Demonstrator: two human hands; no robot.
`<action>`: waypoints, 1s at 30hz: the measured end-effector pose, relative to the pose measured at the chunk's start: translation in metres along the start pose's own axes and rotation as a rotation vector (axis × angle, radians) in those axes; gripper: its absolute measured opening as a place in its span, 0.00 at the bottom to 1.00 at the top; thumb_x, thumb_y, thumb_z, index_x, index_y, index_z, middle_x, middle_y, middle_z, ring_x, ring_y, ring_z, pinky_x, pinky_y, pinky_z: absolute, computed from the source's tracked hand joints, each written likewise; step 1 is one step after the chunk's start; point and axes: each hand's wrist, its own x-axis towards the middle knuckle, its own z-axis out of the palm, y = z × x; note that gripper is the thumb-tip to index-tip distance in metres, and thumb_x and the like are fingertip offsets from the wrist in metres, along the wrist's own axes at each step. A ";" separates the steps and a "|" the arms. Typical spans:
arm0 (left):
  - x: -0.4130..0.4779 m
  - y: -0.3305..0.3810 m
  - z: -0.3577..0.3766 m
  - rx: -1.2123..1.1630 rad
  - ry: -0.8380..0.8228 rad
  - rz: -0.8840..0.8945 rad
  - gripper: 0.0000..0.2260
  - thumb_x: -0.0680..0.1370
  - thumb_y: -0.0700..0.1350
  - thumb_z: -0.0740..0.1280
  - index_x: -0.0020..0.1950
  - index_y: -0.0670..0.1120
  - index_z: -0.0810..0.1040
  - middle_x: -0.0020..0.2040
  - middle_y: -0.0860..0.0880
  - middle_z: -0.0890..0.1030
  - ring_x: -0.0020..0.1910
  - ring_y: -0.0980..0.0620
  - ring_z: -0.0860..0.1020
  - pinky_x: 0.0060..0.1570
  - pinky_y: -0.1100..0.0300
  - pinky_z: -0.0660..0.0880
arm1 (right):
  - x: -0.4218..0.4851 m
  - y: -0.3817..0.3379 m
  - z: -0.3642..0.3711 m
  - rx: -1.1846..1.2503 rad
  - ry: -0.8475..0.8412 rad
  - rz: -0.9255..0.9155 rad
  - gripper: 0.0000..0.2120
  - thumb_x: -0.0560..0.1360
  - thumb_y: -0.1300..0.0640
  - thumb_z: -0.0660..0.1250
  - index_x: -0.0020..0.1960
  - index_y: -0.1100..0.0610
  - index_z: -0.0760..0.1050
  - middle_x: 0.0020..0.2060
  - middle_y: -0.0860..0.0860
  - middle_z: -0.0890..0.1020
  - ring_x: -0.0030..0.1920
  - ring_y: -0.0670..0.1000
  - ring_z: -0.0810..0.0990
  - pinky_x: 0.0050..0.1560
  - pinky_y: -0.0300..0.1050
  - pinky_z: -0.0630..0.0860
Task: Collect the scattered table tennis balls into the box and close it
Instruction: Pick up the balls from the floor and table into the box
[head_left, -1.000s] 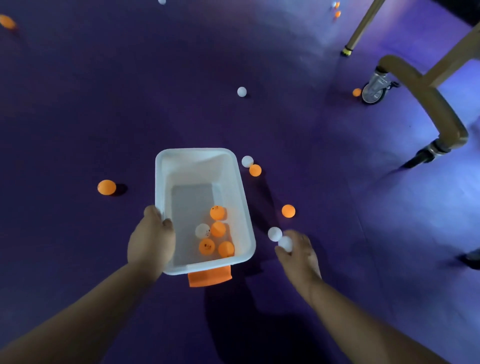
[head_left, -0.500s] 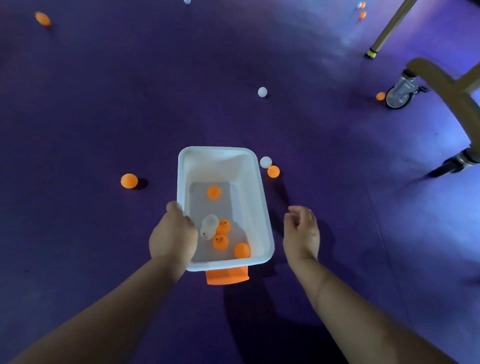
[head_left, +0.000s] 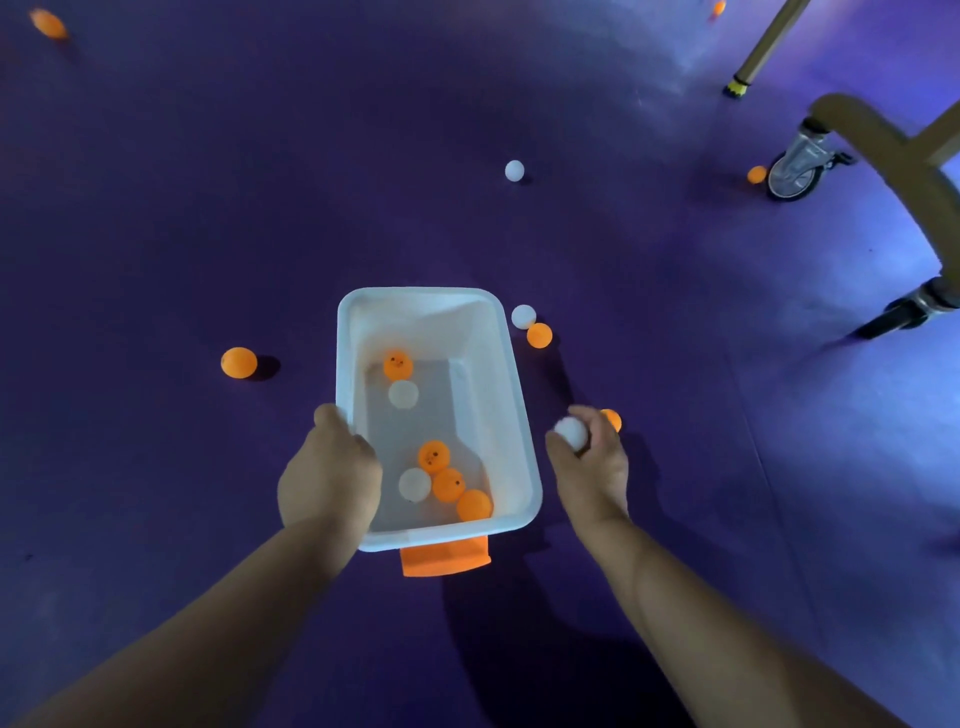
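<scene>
An open white plastic box (head_left: 511, 395) with an orange latch (head_left: 445, 558) on its near end sits on the purple floor. Several orange and white balls lie in it. My left hand (head_left: 328, 480) grips the box's left rim near the front corner. Just right of the box, my right hand (head_left: 589, 465) holds a white ball (head_left: 570, 431) in its fingertips, with an orange ball (head_left: 612, 419) on the floor right behind it. A white ball (head_left: 522, 316) and an orange ball (head_left: 539, 335) lie together by the box's far right corner.
More balls are scattered around: an orange ball (head_left: 238, 362) left of the box, a white ball (head_left: 514, 170) farther ahead, an orange ball (head_left: 48, 23) at the far left. A wheeled wooden frame (head_left: 883, 145) with castors (head_left: 795, 169) stands at the right, with an orange ball (head_left: 757, 174) beside one castor.
My right hand dropped a white ball into the box, then moved back to the right and picked up another white ball. The balls in the box rolled about. My left hand stayed on the rim.
</scene>
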 end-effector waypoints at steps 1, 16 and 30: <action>0.000 0.000 0.000 0.002 -0.001 -0.001 0.02 0.78 0.39 0.53 0.48 0.43 0.64 0.34 0.46 0.74 0.29 0.46 0.72 0.26 0.58 0.61 | -0.005 -0.017 -0.001 0.126 0.030 -0.033 0.14 0.73 0.57 0.68 0.57 0.49 0.73 0.47 0.43 0.77 0.46 0.41 0.77 0.43 0.34 0.74; -0.002 0.001 -0.001 0.019 0.010 -0.006 0.02 0.78 0.39 0.53 0.47 0.44 0.64 0.33 0.47 0.74 0.29 0.48 0.71 0.26 0.58 0.59 | 0.047 0.011 -0.007 -0.612 -0.071 -0.210 0.14 0.78 0.58 0.62 0.62 0.53 0.74 0.63 0.49 0.71 0.65 0.52 0.68 0.61 0.47 0.70; -0.002 0.002 0.001 0.022 0.033 -0.017 0.03 0.79 0.38 0.52 0.46 0.43 0.64 0.32 0.46 0.74 0.28 0.47 0.70 0.26 0.58 0.59 | 0.063 0.028 -0.030 -0.488 -0.219 0.017 0.19 0.77 0.60 0.61 0.66 0.47 0.68 0.60 0.52 0.69 0.48 0.52 0.72 0.45 0.44 0.70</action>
